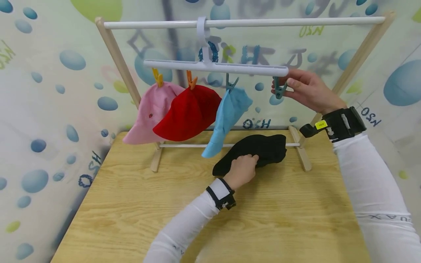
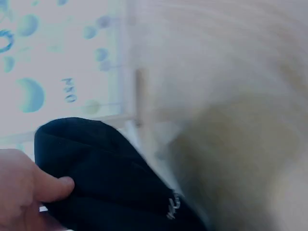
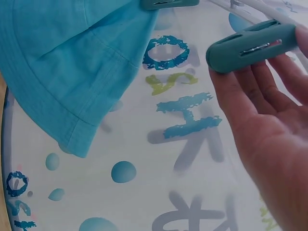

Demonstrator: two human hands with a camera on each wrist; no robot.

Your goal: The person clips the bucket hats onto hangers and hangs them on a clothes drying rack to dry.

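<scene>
My left hand [image 1: 241, 170] pinches a black hat [image 1: 260, 148], which is folded flat and is low over the table in front of the lower bar. In the left wrist view my thumb lies on the hat's dark cloth [image 2: 110, 173], which bears small white lettering. Up at the right end of the white hanger [image 1: 250, 69], my right hand [image 1: 307, 89] holds a dark green clothespin [image 1: 279, 88] between thumb and fingers. The right wrist view shows that clothespin [image 3: 252, 46] close up, with no cloth in it. A light blue hat [image 1: 227, 117] hangs just left of it from another green clothespin [image 1: 231, 83].
A red hat [image 1: 190, 113] and a pink hat [image 1: 154, 106] hang on the hanger's left half from orange and yellow clothespins. The hanger hooks over the white top bar [image 1: 296, 22] of a wooden-legged rack standing on the wooden table [image 1: 131, 219]. A patterned backdrop stands behind.
</scene>
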